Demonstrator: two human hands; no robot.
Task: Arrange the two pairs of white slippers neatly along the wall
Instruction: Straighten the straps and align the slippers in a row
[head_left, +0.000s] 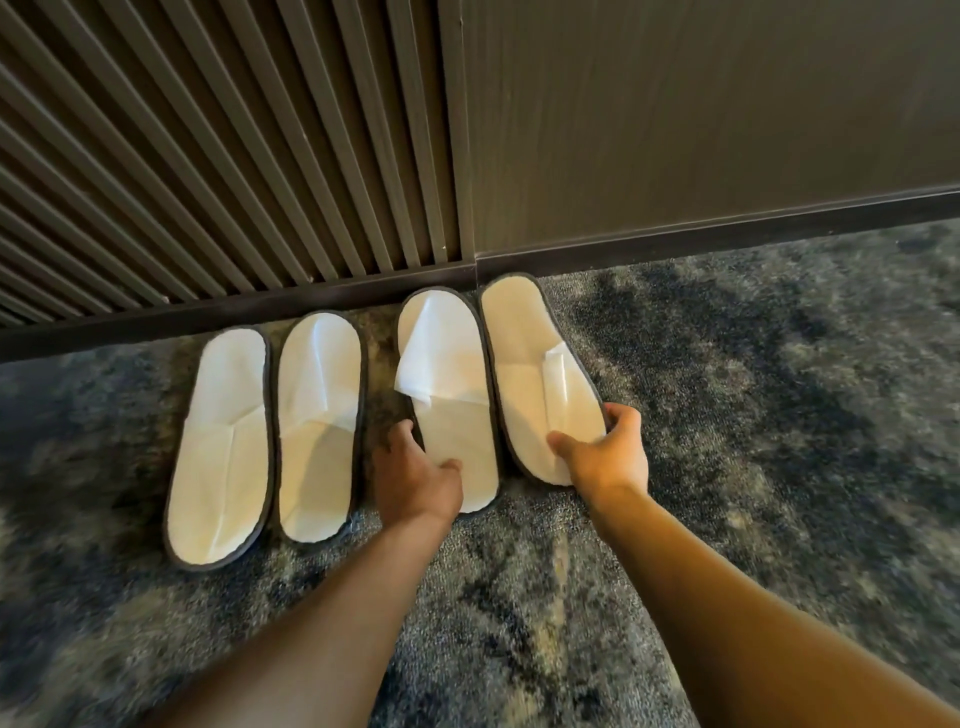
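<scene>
Several flat white slippers with dark edging lie side by side on the carpet, toes toward the wall. The far-left slipper (221, 447) and the second slipper (317, 426) lie untouched. My left hand (415, 478) grips the heel end of the third slipper (447, 374), thumb on its sole. My right hand (605, 452) holds the heel of the fourth slipper (535, 358), fingers curled around its right edge. The toe of that slipper nearly touches the baseboard.
A dark baseboard (675, 234) runs along the wall. Vertical wooden slats (208, 156) cover the left part of the wall, a plain dark panel (675, 104) the right. Mottled blue-grey carpet (727, 415) spreads to the right and toward me.
</scene>
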